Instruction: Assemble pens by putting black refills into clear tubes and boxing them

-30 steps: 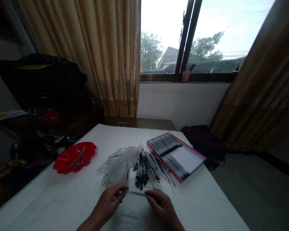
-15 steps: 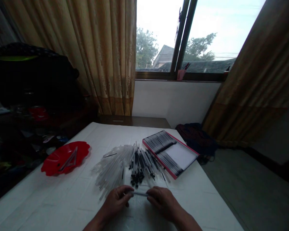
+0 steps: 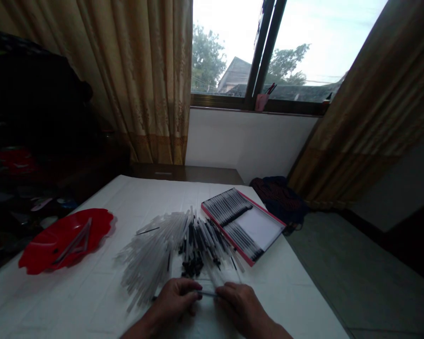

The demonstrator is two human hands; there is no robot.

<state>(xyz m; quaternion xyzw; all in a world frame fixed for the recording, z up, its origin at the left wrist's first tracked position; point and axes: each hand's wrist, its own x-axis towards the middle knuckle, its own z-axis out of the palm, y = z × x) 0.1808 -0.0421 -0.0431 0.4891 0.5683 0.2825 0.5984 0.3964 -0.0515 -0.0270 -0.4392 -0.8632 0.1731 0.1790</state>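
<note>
Between my two hands a thin pen (image 3: 207, 294) lies level, just above the white tabletop near its front. My left hand (image 3: 178, 296) pinches its left end between thumb and fingers. On the right end my right hand (image 3: 238, 301) is closed in the same way. Just beyond them lies a fanned pile of clear pen tubes (image 3: 150, 252). Beside it is a heap of dark pen parts with black caps (image 3: 192, 266). A shallow red-edged box (image 3: 257, 226) behind my right hand holds rows of pens with black ends.
A red scalloped dish (image 3: 49, 235) with a clear triangular piece (image 3: 76, 242) in it stands on the left of the white-covered table (image 3: 102, 292). Dark clutter is beyond the left edge. Dark cloth (image 3: 277, 200) lies past the far right corner. A pink cup (image 3: 262, 101) stands on the windowsill.
The view has turned slightly, so the dish and piles appear farther left. Both hands still hold the pen, now a little lower in the picture.
</note>
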